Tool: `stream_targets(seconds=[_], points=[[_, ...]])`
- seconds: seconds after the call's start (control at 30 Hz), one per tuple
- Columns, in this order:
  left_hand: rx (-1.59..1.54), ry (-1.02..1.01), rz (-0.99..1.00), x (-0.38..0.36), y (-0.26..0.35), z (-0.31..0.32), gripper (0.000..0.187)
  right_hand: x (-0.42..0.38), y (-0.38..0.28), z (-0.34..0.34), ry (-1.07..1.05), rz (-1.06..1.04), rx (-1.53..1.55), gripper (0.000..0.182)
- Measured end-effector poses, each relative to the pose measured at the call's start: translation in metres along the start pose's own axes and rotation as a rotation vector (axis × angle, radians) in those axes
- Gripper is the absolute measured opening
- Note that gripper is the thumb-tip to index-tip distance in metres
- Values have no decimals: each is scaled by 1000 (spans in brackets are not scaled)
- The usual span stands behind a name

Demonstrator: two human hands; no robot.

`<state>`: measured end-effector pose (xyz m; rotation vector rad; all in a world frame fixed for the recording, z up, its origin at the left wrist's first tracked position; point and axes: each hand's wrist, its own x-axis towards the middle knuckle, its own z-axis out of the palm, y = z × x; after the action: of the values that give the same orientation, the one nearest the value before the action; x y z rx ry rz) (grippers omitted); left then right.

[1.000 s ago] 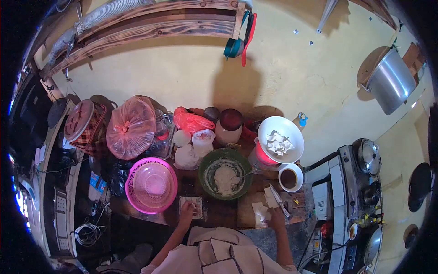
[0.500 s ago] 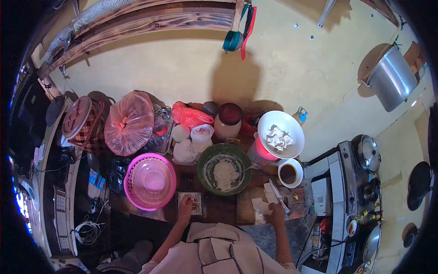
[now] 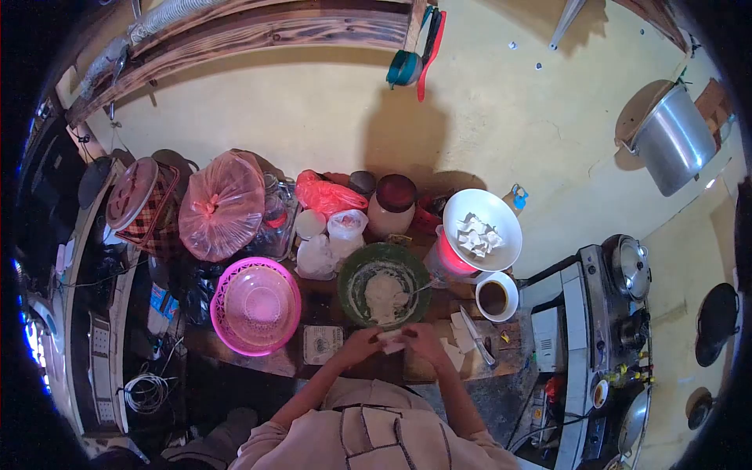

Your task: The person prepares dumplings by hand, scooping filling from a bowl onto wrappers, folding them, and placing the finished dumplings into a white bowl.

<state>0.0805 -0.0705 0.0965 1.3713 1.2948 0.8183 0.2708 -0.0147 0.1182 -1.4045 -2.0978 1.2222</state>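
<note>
My left hand (image 3: 362,345) and my right hand (image 3: 424,341) meet in front of the green bowl (image 3: 352,312), both closed on a small pale piece (image 3: 391,341). Pale dough or batter (image 3: 385,298) lies in the bowl, with a spoon handle leaning over its right rim. Left of my left hand sits a square box (image 3: 323,345). To the right of my right hand, pale flat pieces (image 3: 461,334) and a knife (image 3: 477,335) rest on the wooden board (image 3: 420,366).
A pink basket (image 3: 222,329) stands at the left. A white bowl of white pieces (image 3: 511,227) tops a red container, beside a cup of dark liquid (image 3: 493,298). Plastic bags and a jar (image 3: 391,211) line the wall; a stove (image 3: 595,313) is at the right.
My left hand has left the square box and moved right. My right hand has moved left from the flat pieces. They now hold a pale piece together.
</note>
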Motion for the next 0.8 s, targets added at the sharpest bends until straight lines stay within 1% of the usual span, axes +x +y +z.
stream_targets(seconds=[0.07,0.13,0.2,0.27,0.3,0.37,0.4,0.47,0.53,0.57,0.63,0.7,0.8], points=[[140,0,-37,0,4,-17,30,19,-1,11,78,-124,-8,24],[87,244,-17,0,-28,-29,27,52,8,4,151,-118,-419,20],[68,479,33,5,-52,-34,25,86,14,-6,321,-286,-1073,19],[91,713,122,13,-59,-44,24,106,29,-8,170,-269,-1285,20],[-32,625,-13,18,-58,-50,23,114,32,-7,97,-259,-1392,21],[-280,433,-276,27,-56,-57,23,122,40,-1,24,-306,-1468,22],[-387,419,-322,32,-61,-57,23,125,45,3,-17,-328,-1507,22],[-603,383,-418,41,-74,-53,23,140,83,12,123,-450,-1399,19],[-642,407,-373,41,-67,-50,22,141,79,10,147,-436,-1227,16],[-661,419,-350,40,-65,-49,22,144,77,9,103,-367,-1110,15],[-622,435,-353,43,-73,-46,23,129,38,-3,6,-304,-1047,13],[-621,435,-342,43,-75,-47,23,109,1,-16,-96,-316,-1148,12],[-664,426,-321,40,-74,-47,22,97,-7,-16,21,-204,-1036,12]])
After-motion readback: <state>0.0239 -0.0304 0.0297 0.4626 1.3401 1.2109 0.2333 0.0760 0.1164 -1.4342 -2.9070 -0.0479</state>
